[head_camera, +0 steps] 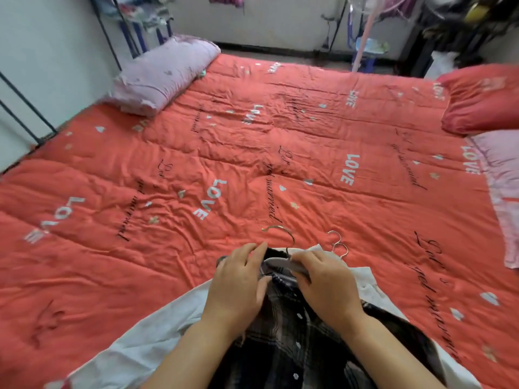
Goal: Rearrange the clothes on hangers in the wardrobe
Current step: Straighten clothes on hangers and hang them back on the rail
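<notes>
A dark plaid shirt point(292, 341) lies on the red quilt point(252, 153) at the near edge of the bed, on top of white garments point(146, 338). A grey hanger point(283, 262) sits in the shirt's collar, its metal hook point(280, 231) pointing away from me. My left hand point(238, 282) grips the collar on the left side. My right hand point(325, 284) holds the hanger's right shoulder together with the fabric. Two more metal hooks point(338, 244) stick out from under the white garments, just right of my hands.
A lilac pillow point(163, 77) lies at the bed's far left, a red pillow point(486, 99) at the far right over a pink sheet point(502, 192). Black metal frames point(25, 110) stand on the left. Hanging clothes and a rack point(449, 21) fill the back wall.
</notes>
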Motion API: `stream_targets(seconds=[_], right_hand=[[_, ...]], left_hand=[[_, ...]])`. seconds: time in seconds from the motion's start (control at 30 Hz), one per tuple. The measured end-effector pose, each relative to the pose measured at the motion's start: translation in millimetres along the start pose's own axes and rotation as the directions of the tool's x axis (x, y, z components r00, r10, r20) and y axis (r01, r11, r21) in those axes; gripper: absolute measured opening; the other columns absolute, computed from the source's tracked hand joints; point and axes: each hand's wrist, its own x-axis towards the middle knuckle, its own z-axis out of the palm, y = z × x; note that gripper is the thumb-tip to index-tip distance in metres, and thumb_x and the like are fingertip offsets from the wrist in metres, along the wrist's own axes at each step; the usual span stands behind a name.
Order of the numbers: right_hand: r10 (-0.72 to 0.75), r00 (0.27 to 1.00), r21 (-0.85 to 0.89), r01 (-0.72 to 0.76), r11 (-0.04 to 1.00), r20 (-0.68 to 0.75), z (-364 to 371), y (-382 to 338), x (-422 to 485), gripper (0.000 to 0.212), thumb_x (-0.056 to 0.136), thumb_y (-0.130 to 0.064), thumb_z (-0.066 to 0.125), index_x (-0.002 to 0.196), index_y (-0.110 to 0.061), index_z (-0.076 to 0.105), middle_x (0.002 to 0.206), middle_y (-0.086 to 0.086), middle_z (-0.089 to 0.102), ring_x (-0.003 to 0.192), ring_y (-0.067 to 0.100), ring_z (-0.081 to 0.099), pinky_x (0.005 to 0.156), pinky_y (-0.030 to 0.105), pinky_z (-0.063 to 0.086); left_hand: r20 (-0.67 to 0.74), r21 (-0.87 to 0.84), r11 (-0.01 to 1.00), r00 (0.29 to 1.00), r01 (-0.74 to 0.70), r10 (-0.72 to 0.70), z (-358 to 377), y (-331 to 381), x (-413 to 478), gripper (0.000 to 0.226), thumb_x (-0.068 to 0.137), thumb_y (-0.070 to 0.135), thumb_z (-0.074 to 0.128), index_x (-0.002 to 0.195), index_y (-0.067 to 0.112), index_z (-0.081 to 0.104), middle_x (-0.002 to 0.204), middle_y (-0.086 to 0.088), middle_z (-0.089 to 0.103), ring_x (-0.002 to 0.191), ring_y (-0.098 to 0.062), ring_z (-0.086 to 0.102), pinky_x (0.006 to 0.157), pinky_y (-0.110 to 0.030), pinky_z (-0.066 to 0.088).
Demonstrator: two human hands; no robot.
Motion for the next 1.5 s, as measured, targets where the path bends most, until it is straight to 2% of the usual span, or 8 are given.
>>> stream_targets(seconds=[0.13,0.23,0.33,0.6,0.83,1.07,1.33,1.5], right_hand=[[-0.121,0.992,0.083,0.118,0.99,0.026,-45,-114,-11,0.029,0.058,-0.015,0.085,0.08,-0.023,0.068,0.072,-0.013,0.064,0.055,0.012,0.06,0.044,0.02,0.044],[-0.204,0.977,0.16,0.191,0.968,0.067,-67,-204,-27,0.022,0.065,-0.021,0.072,0.085,-0.028,0.066,0.077,-0.013,0.064,0.065,0.012,0.061,0.054,0.025,0.047],[-0.302,0.948,0.2,0.277,0.94,0.104,-77,-298,-44,0.026,0.065,-0.021,0.072,0.087,-0.033,0.066,0.082,-0.013,0.066,0.071,0.013,0.062,0.06,0.023,0.045],[-0.622,0.78,0.275,0.583,0.764,0.075,-74,-557,-98,0.028,0.074,-0.033,0.072,0.099,-0.04,0.065,0.094,-0.018,0.066,0.081,0.009,0.062,0.063,0.022,0.043],[-0.812,0.583,0.372,0.747,0.55,0.031,-51,-737,-146,0.027,0.075,-0.035,0.073,0.101,-0.033,0.066,0.085,-0.014,0.065,0.073,0.011,0.062,0.056,0.019,0.042],[-0.936,0.348,0.368,0.879,0.305,-0.056,-1,-889,-167,0.038,0.081,-0.029,0.069,0.118,-0.03,0.06,0.096,-0.008,0.067,0.08,0.019,0.065,0.068,0.029,0.049],[-0.963,0.137,0.59,0.807,-0.027,-0.233,64,-1073,-177,0.039,0.088,-0.031,0.06,0.126,-0.033,0.053,0.102,-0.007,0.062,0.092,0.019,0.059,0.074,0.028,0.045],[-0.922,0.039,0.634,0.737,-0.234,-0.386,87,-1172,-193,0.047,0.076,-0.014,0.075,0.12,-0.024,0.06,0.091,-0.006,0.065,0.075,0.019,0.062,0.065,0.029,0.049]], left_hand=[[-0.083,0.041,0.999,0.996,-0.014,0.018,-78,-19,-65,0.06,0.09,0.037,0.052,0.144,0.029,0.025,0.139,0.012,0.037,0.13,-0.007,0.03,0.108,-0.024,0.017],[-0.205,-0.036,0.999,0.978,0.018,-0.025,-141,-42,-136,0.053,0.088,0.032,0.058,0.137,0.028,0.039,0.132,0.011,0.049,0.124,-0.011,0.042,0.108,-0.037,0.023],[-0.368,-0.116,0.991,0.924,0.067,-0.105,-205,-71,-218,0.043,0.085,0.022,0.064,0.126,0.023,0.055,0.122,0.006,0.06,0.115,-0.014,0.053,0.101,-0.033,0.032],[-0.66,-0.224,0.934,0.662,0.279,-0.356,-363,-152,-437,0.024,0.079,0.011,0.069,0.102,0.016,0.069,0.097,0.006,0.066,0.093,-0.015,0.058,0.079,-0.011,0.033],[-0.85,-0.099,0.872,0.415,0.479,-0.325,-459,-205,-590,0.023,0.078,0.009,0.07,0.098,0.021,0.071,0.089,0.01,0.068,0.085,-0.005,0.058,0.07,-0.013,0.04],[-0.923,0.033,0.65,0.273,0.759,-0.272,-531,-267,-690,0.026,0.069,0.006,0.078,0.091,0.018,0.072,0.076,0.004,0.068,0.067,-0.018,0.064,0.056,-0.03,0.049],[-0.97,-0.1,0.406,0.003,0.908,-0.245,-618,-349,-779,0.021,0.08,0.018,0.071,0.1,0.02,0.071,0.085,0.005,0.068,0.082,-0.016,0.062,0.068,-0.028,0.048],[-0.989,-0.104,0.278,-0.069,0.955,-0.134,-662,-382,-828,0.028,0.062,0.007,0.084,0.086,0.018,0.073,0.067,0.005,0.065,0.06,-0.016,0.062,0.045,-0.031,0.053]])
